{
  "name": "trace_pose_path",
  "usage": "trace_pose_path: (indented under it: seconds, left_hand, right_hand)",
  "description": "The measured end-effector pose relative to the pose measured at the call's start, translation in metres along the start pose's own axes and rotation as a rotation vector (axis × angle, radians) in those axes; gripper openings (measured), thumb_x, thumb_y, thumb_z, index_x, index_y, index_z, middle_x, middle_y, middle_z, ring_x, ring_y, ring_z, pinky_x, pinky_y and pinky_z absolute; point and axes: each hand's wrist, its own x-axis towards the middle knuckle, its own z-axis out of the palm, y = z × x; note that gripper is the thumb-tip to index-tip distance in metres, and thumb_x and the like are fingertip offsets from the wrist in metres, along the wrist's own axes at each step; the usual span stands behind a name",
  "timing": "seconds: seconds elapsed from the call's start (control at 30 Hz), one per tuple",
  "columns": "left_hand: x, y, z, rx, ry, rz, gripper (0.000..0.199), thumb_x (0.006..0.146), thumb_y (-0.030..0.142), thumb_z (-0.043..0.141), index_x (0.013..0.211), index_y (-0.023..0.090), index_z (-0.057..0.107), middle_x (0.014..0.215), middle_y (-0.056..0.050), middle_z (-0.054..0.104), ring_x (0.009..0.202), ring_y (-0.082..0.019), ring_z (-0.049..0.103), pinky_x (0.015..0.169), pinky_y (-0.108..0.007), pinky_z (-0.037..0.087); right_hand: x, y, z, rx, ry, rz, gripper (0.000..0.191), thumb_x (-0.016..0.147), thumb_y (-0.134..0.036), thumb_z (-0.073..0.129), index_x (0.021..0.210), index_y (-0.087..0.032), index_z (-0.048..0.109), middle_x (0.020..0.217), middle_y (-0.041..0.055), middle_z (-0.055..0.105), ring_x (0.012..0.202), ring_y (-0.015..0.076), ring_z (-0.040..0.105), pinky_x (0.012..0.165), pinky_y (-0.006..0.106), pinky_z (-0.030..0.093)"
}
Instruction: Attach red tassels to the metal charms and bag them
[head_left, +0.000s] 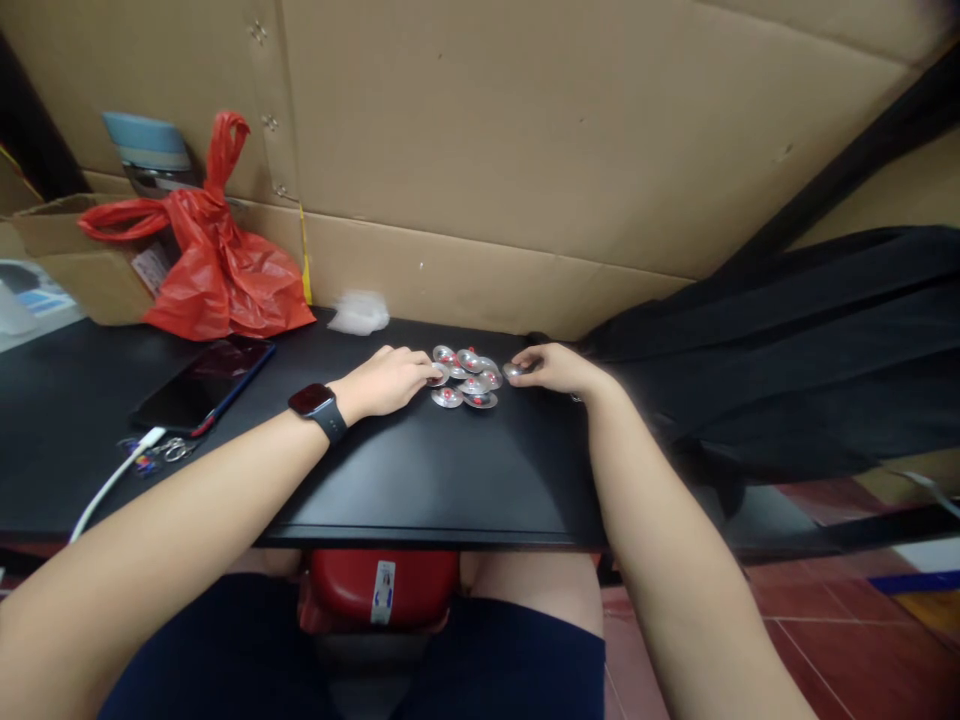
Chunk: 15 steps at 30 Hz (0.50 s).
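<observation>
Several small clear round discs with red centres [474, 385] lie in a loose, overlapping cluster on the black table [450, 470]. At the cluster's left edge, my left hand [386, 380] has its fingertips closed on one disc [439, 375]. On the right side, my right hand [555, 368] pinches another disc [514, 371] between thumb and fingers, slightly apart from the cluster. A dark watch [313, 400] is on my left wrist.
A phone [206, 385] with a white cable [112, 480] and keys [176, 449] lies at the left. Behind it are a red plastic bag [225, 270], a cardboard box [97, 265] and a crumpled clear wrapper [360, 313]. Black cloth [810, 350] hangs at the right.
</observation>
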Motion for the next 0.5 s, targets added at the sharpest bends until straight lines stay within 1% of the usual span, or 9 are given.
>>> trace_pose_path:
  seconds: [0.1, 0.2, 0.27, 0.33, 0.43, 0.5]
  left_hand:
    - [0.000, 0.001, -0.005, -0.006, -0.006, -0.012, 0.027, 0.101, 0.022, 0.045, 0.107, 0.023, 0.071, 0.112, -0.006, 0.072, 0.100, -0.020, 0.065, 0.082, -0.031, 0.041]
    - [0.001, -0.003, -0.014, 0.003, -0.017, -0.023, 0.020, 0.096, 0.020, 0.053, 0.090, 0.021, 0.073, 0.096, -0.004, 0.074, 0.092, -0.020, 0.066, 0.080, -0.030, 0.041]
    - [0.001, -0.004, -0.018, -0.012, -0.016, -0.033, 0.018, 0.092, 0.017, 0.058, 0.082, 0.020, 0.072, 0.091, -0.003, 0.075, 0.088, -0.019, 0.066, 0.079, -0.030, 0.041]
    - [0.001, -0.004, -0.019, -0.060, -0.010, -0.032, 0.016, 0.089, 0.014, 0.060, 0.077, 0.020, 0.070, 0.090, -0.002, 0.076, 0.085, -0.018, 0.066, 0.078, -0.029, 0.041]
    - [0.000, -0.003, -0.020, -0.159, 0.002, -0.025, 0.013, 0.086, 0.010, 0.060, 0.079, 0.019, 0.066, 0.086, 0.000, 0.075, 0.081, -0.016, 0.065, 0.075, -0.026, 0.042]
    - [0.000, -0.003, -0.020, -0.217, 0.026, -0.032, 0.012, 0.085, 0.009, 0.058, 0.084, 0.019, 0.064, 0.083, 0.000, 0.073, 0.076, -0.015, 0.064, 0.071, -0.025, 0.043]
  right_hand:
    - [0.000, -0.001, 0.001, 0.000, -0.009, -0.020, 0.042, 0.066, -0.033, 0.085, 0.104, -0.017, 0.076, 0.100, 0.0058, 0.074, 0.084, 0.0205, 0.068, 0.081, 0.031, 0.053]
    - [0.001, -0.002, 0.004, 0.008, 0.045, -0.025, 0.042, 0.068, -0.034, 0.084, 0.106, -0.018, 0.075, 0.103, 0.0071, 0.073, 0.084, 0.0205, 0.067, 0.081, 0.032, 0.053]
    - [0.002, -0.004, 0.007, 0.026, 0.112, -0.024, 0.041, 0.072, -0.034, 0.081, 0.108, -0.016, 0.074, 0.106, 0.0090, 0.073, 0.083, 0.0206, 0.067, 0.080, 0.034, 0.054]
    - [0.003, -0.008, 0.009, 0.046, 0.201, -0.053, 0.038, 0.074, -0.032, 0.078, 0.107, -0.016, 0.074, 0.105, 0.0101, 0.073, 0.082, 0.0211, 0.067, 0.079, 0.035, 0.054]
    - [0.003, -0.018, 0.014, 0.115, 0.379, -0.180, 0.028, 0.077, -0.029, 0.073, 0.101, -0.016, 0.075, 0.102, 0.0099, 0.073, 0.085, 0.0223, 0.067, 0.082, 0.037, 0.055]
    - [0.001, -0.031, 0.018, 0.179, 0.457, -0.280, 0.024, 0.079, -0.030, 0.069, 0.099, -0.017, 0.074, 0.101, 0.0098, 0.072, 0.088, 0.0229, 0.067, 0.081, 0.037, 0.055]
